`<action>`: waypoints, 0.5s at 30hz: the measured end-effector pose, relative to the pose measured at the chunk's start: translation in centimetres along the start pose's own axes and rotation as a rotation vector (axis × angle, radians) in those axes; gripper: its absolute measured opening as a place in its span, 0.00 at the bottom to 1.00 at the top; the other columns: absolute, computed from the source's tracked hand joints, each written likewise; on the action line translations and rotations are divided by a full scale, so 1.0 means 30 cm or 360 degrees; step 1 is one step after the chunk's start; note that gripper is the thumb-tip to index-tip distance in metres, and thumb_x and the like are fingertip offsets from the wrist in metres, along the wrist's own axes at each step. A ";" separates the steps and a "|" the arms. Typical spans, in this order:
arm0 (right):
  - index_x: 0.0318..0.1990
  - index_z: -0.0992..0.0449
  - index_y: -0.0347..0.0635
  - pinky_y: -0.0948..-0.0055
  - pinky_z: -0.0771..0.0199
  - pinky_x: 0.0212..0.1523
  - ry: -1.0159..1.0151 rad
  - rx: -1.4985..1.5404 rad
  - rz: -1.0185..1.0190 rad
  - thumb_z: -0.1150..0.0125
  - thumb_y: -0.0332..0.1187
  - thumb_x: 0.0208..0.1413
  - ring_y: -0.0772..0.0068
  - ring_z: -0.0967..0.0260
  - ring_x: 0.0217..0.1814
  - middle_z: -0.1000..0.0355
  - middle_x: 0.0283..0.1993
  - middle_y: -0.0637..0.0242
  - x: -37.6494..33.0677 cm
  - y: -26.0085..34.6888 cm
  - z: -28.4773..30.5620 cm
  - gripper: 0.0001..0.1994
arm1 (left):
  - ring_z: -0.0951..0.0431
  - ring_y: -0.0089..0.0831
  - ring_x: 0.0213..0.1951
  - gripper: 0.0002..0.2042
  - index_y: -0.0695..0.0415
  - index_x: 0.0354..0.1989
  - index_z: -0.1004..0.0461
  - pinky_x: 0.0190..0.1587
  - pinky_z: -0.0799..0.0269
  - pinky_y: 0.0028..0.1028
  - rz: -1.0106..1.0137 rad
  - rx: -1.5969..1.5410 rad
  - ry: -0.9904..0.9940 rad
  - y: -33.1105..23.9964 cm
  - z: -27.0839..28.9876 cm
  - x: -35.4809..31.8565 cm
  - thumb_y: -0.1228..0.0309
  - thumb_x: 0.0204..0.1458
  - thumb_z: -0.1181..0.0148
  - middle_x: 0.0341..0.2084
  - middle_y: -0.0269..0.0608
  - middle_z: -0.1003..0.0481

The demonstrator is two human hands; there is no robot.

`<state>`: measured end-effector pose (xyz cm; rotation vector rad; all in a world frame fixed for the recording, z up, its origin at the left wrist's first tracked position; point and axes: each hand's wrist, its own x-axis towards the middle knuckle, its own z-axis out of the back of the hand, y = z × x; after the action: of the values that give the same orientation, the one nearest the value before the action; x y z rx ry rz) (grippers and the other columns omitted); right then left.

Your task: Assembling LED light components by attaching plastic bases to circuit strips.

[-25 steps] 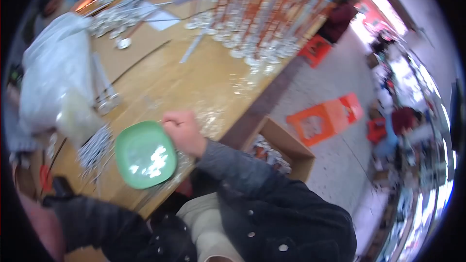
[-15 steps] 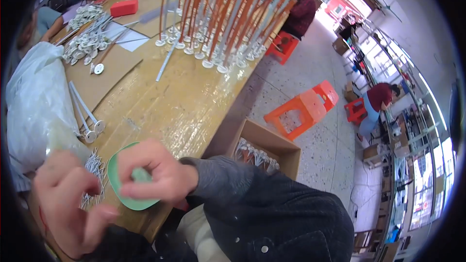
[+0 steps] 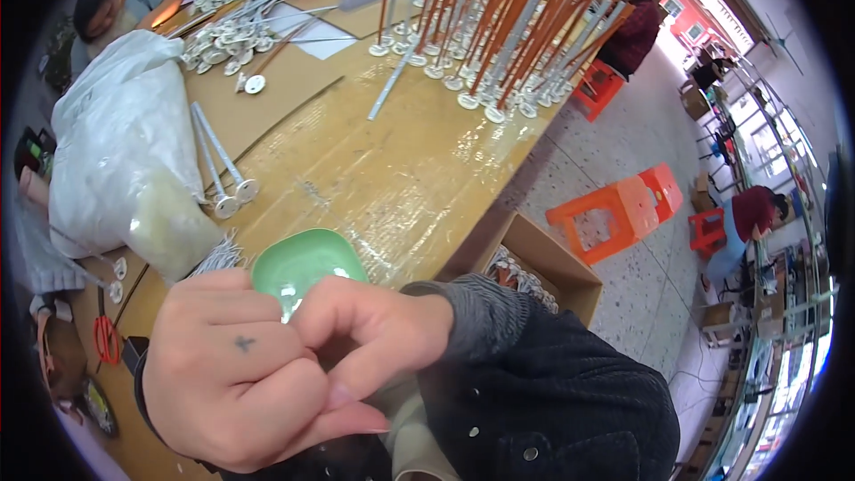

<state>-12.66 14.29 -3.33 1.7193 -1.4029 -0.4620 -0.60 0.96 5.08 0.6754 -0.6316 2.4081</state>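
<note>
My left hand [image 3: 233, 370] is closed, its back turned up, low in the picture. Pressed up against it on the right, my right hand [image 3: 374, 330] is also closed, thumb and fingers pinched together. Whatever they hold between them, if anything, is hidden by the fingers. Just beyond the hands a shallow green dish [image 3: 307, 258] rests on the wooden table [image 3: 401, 187]. A bunch of thin white strips [image 3: 219, 252] lies left of the dish, partly covered by my left hand. Behind it are two pale rods with round white bases [image 3: 233, 198].
A large white plastic bag [image 3: 125, 142] bulges at the left, near orange-handled scissors [image 3: 107, 340]. Many orange and grey rods [image 3: 508, 27] stand on round bases at the far edge. On the right are a cardboard box [image 3: 570, 289], orange stools [image 3: 614, 214] and several people.
My left hand has moved right and closed, so both hands, apart before, now meet. The whole view has shifted, with the table's contents appearing farther right and higher.
</note>
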 end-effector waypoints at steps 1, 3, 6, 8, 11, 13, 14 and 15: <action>0.43 0.22 0.30 0.75 0.28 0.44 -0.0057 0.0072 -0.0002 0.32 0.24 0.51 0.78 0.28 0.44 0.23 0.39 0.65 -0.003 -0.006 -0.001 0.12 | 0.47 0.27 0.11 0.29 0.53 0.11 0.43 0.18 0.61 0.30 -0.0038 -0.0013 0.0037 0.013 0.005 0.013 0.49 0.45 0.30 0.10 0.29 0.45; 0.40 0.22 0.31 0.73 0.28 0.42 -0.0193 0.0026 -0.0070 0.32 0.25 0.51 0.76 0.27 0.43 0.22 0.38 0.63 -0.019 -0.001 0.001 0.10 | 0.47 0.27 0.11 0.28 0.53 0.11 0.43 0.18 0.60 0.31 -0.0055 -0.0013 -0.0024 0.020 -0.024 0.012 0.51 0.45 0.29 0.10 0.29 0.44; 0.36 0.21 0.34 0.71 0.28 0.39 -0.0141 -0.0857 0.0269 0.32 0.27 0.51 0.69 0.25 0.38 0.23 0.34 0.61 -0.037 0.028 0.015 0.07 | 0.45 0.28 0.11 0.27 0.54 0.12 0.41 0.18 0.58 0.31 -0.0033 0.0029 -0.0090 -0.017 -0.043 0.002 0.54 0.45 0.29 0.10 0.30 0.43; 0.31 0.23 0.36 0.69 0.28 0.35 -0.0126 -0.0945 0.0330 0.32 0.29 0.51 0.61 0.25 0.33 0.25 0.30 0.59 -0.054 0.065 0.027 0.06 | 0.45 0.28 0.11 0.26 0.55 0.12 0.40 0.18 0.57 0.31 -0.0028 0.0041 -0.0097 -0.024 -0.039 0.006 0.55 0.45 0.29 0.11 0.30 0.43; 0.30 0.23 0.36 0.69 0.29 0.33 -0.0405 -0.1691 0.0449 0.42 0.28 0.57 0.60 0.26 0.30 0.26 0.27 0.59 -0.057 0.131 0.100 0.06 | 0.44 0.31 0.13 0.25 0.56 0.13 0.39 0.19 0.55 0.31 0.0101 0.0213 0.0061 -0.049 0.024 0.005 0.55 0.45 0.31 0.11 0.31 0.43; 0.29 0.24 0.36 0.69 0.29 0.32 -0.1011 -0.2251 0.0445 0.48 0.28 0.61 0.63 0.27 0.29 0.27 0.26 0.58 -0.089 0.145 0.236 0.10 | 0.44 0.32 0.14 0.22 0.57 0.13 0.38 0.20 0.54 0.32 0.0236 0.0437 -0.0055 -0.021 0.039 0.001 0.59 0.47 0.32 0.11 0.33 0.44; 0.29 0.25 0.35 0.69 0.30 0.32 -0.1283 -0.2463 0.0377 0.51 0.27 0.62 0.63 0.28 0.27 0.28 0.26 0.57 -0.117 0.160 0.302 0.11 | 0.44 0.32 0.14 0.22 0.57 0.13 0.38 0.20 0.54 0.32 0.0222 0.0432 -0.0056 -0.009 0.042 0.006 0.59 0.47 0.32 0.11 0.33 0.44; 0.28 0.26 0.35 0.70 0.30 0.31 -0.1398 -0.2541 0.0393 0.51 0.27 0.62 0.67 0.29 0.26 0.28 0.25 0.59 -0.160 0.173 0.359 0.11 | 0.44 0.32 0.14 0.21 0.58 0.13 0.37 0.20 0.54 0.33 0.0233 0.0437 -0.0104 0.003 0.042 0.011 0.61 0.47 0.33 0.11 0.33 0.44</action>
<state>-25.13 14.63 -6.46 -0.0141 -1.0628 -1.7009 -0.49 0.31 6.23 0.8491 -0.3903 2.6470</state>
